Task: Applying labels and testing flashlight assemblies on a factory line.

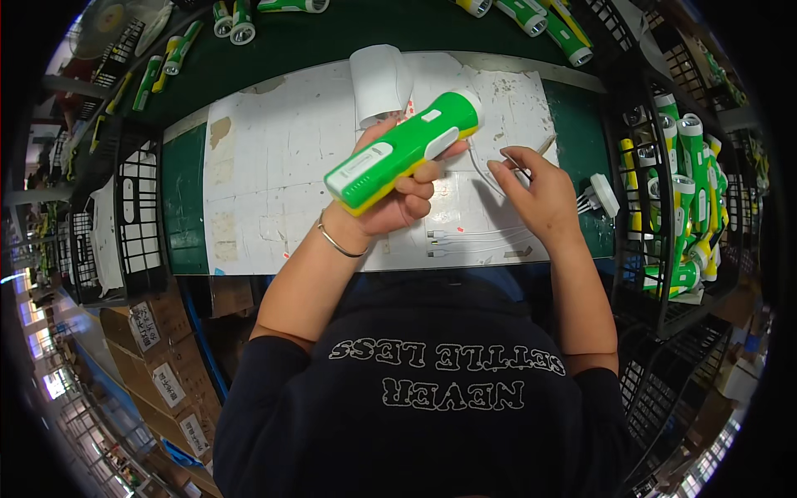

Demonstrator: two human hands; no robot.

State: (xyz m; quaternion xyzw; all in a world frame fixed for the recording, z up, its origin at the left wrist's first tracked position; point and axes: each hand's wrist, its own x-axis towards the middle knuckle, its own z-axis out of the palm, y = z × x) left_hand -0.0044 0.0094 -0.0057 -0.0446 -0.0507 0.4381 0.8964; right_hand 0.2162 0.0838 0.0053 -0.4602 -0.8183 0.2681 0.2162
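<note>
My left hand [407, 195] is wrapped round a green and yellow flashlight [386, 162], which is tilted with its white-rimmed head up to the right. White panels show on its green body. To the right, my right hand [535, 191] has its fingers curled round a thin, dark, pointed tool [546, 144], mostly hidden by the fingers, so its kind is unclear. A thin white cable [480, 162] runs down near the right thumb. Behind the flashlight a curled roll of white label paper [380, 81] stands on the worn white board [249, 183]; small red marks show beside it.
White cables with USB plugs [436, 242] lie near the board's front edge, and a round white piece [604, 195] sits to their right. A black crate of flashlights [693, 191] stands at right, another black crate [124, 207] at left. More flashlights [531, 17] lie at the back.
</note>
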